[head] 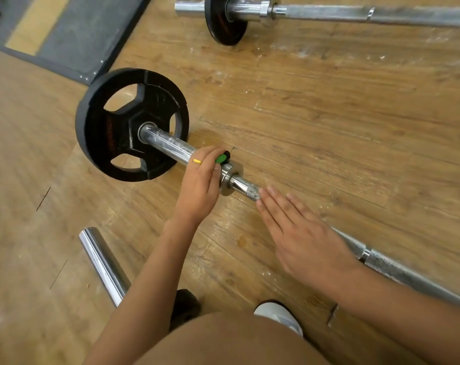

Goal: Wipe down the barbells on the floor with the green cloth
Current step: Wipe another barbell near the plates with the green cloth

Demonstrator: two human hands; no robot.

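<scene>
A chrome barbell (168,143) lies on the wooden floor and carries a black weight plate (118,143) at its left end. My left hand (200,185), with a gold ring on one finger, grips the sleeve just before the inner collar (227,177). Its fingers curl round a small green and black object (222,157); I cannot tell whether this is the cloth. My right hand (302,233) is flat with straight fingers, lying over the knurled shaft (251,192) to the right of the collar. No spread-out green cloth shows anywhere.
A second barbell (355,14) with a black plate (225,22) lies across the top. A third chrome sleeve (102,264) lies at lower left, with a dark plate behind my forearm. A grey mat (78,35) is at upper left. My knee and white shoe (279,316) are at the bottom.
</scene>
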